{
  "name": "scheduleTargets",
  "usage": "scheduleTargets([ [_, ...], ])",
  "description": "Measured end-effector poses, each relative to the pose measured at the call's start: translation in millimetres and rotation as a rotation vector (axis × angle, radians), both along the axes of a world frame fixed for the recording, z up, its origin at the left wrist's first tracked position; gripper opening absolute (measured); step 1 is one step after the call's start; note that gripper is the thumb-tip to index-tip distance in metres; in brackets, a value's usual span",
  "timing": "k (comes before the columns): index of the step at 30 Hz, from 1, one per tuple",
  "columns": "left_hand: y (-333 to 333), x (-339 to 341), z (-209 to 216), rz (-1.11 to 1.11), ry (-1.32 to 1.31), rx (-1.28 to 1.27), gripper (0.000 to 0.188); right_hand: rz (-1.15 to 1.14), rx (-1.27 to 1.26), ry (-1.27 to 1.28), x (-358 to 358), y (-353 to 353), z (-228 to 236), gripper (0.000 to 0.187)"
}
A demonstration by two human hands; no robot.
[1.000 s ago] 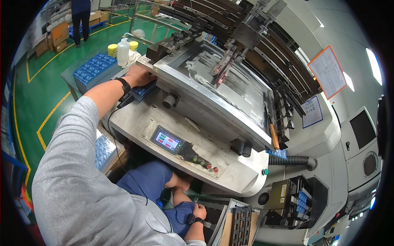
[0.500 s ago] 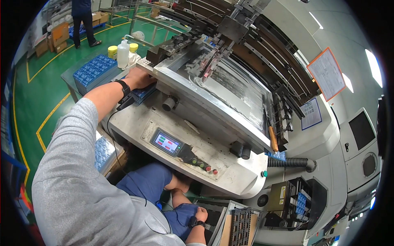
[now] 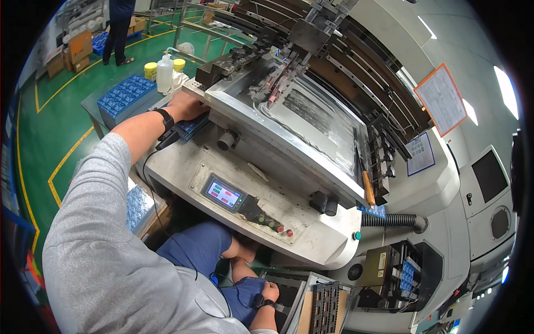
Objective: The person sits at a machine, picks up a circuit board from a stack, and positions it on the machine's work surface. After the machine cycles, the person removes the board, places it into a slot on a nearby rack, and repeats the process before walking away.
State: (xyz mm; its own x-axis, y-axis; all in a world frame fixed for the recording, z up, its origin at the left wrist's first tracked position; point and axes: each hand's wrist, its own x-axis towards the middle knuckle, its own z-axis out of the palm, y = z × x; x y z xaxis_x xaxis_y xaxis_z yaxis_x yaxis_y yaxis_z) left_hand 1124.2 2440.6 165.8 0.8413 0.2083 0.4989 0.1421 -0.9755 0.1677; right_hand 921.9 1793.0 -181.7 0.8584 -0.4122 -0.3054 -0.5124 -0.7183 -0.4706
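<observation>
My left hand (image 3: 186,106) reaches to the left corner of a metal-framed printing screen (image 3: 289,136) on a white machine. Its fingers are mostly hidden behind the frame, just above a low stack of blue sheets (image 3: 192,129). On my thigh rests my right hand (image 3: 271,291), loosely curled with nothing visible in it. Across the screen's left part stands the squeegee carriage (image 3: 283,78), beside grey-white paste (image 3: 295,129). A spatula with a wooden handle (image 3: 368,189) leans at the frame's right end.
Left of the machine, a table holds a blue sheet stack (image 3: 128,94), a white squeeze bottle (image 3: 165,73) and yellow-lidded jars (image 3: 151,70). A lit touch panel (image 3: 222,193) and buttons sit on the machine's front. A black cable (image 3: 153,183) hangs by my arm. Another person (image 3: 118,33) stands far left.
The squeegee carriage has shifted slightly left over the screen. The far person has moved a little to the right. Both my hands stay in about the same places.
</observation>
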Motion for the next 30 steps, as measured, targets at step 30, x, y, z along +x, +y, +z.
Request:
scheduleTargets([
  [30,5,9,-5,0.029,0.144,-0.093,0.047,0.024,-0.015,-0.034,3,-5,-9,0.028],
])
